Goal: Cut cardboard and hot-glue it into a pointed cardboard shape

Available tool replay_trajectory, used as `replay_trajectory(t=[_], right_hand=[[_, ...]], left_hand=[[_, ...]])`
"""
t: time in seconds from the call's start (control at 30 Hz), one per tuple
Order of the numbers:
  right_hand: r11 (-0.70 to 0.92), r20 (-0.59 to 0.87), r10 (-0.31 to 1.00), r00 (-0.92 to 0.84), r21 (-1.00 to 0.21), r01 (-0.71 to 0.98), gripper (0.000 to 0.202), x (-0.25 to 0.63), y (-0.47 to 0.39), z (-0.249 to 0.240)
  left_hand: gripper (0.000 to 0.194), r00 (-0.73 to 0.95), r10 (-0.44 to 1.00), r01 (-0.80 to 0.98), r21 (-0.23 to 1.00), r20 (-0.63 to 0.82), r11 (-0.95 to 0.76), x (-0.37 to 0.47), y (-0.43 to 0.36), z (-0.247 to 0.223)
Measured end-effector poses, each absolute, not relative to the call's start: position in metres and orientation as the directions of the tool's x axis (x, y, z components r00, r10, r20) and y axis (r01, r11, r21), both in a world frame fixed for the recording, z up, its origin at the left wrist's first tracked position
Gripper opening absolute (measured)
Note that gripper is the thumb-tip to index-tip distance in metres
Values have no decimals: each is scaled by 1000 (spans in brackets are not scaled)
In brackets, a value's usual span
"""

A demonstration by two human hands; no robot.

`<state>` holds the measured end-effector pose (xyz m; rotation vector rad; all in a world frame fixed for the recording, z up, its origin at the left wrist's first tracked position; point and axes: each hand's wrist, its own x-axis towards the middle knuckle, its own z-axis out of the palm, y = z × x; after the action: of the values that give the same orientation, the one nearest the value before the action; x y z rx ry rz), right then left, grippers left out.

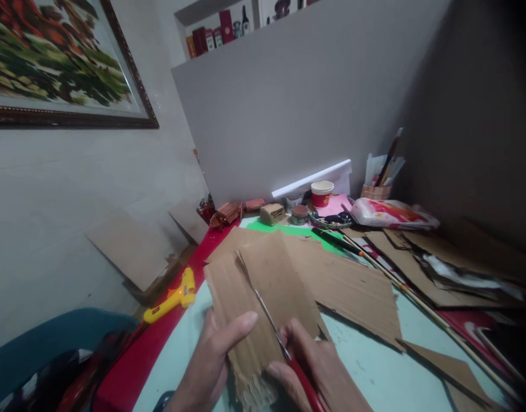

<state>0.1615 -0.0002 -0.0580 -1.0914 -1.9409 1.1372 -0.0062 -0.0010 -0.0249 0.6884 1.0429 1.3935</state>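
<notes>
A piece of brown corrugated cardboard is held up over the table, its near end ragged. My left hand grips its left side, thumb on top and fingers partly hidden underneath. In my right hand is a red-handled knife, fingers closed round it. Its narrow metal blade lies along the cardboard, pointing away from me. A slit runs from the far edge of the piece toward the blade's tip. Behind and to the right, a larger cardboard sheet lies on the table.
A yellow glue gun rests on the red edge at left. At the back are a paper cup, a small cardboard model and a tissue pack. Sticks and stacked cardboard scraps lie right.
</notes>
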Motion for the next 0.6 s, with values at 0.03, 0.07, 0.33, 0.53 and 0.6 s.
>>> replay_trajectory(t=[0.03, 0.07, 0.33, 0.53, 0.6], right_hand=[[290, 106, 889, -446, -884, 366, 22, 160, 0, -63], [301, 113, 894, -435, -868, 394, 22, 159, 0, -67], [347, 159, 901, -404, -823, 450, 29, 155, 3, -70], [352, 154, 879, -450, -847, 398, 40, 164, 6, -54], [366, 168, 880, -445, -836, 409, 37, 166, 5, -52]], left_hand=[[90, -119, 976, -446, 888, -183, 112, -6, 0, -25], [89, -117, 975, -447, 887, -189, 118, -7, 0, -25], [80, -97, 980, -451, 885, -175, 113, -8, 6, -27], [78, -81, 981, -475, 872, -177, 117, -5, 4, -28], [76, -72, 982, -469, 875, -176, 123, -3, 3, -26]])
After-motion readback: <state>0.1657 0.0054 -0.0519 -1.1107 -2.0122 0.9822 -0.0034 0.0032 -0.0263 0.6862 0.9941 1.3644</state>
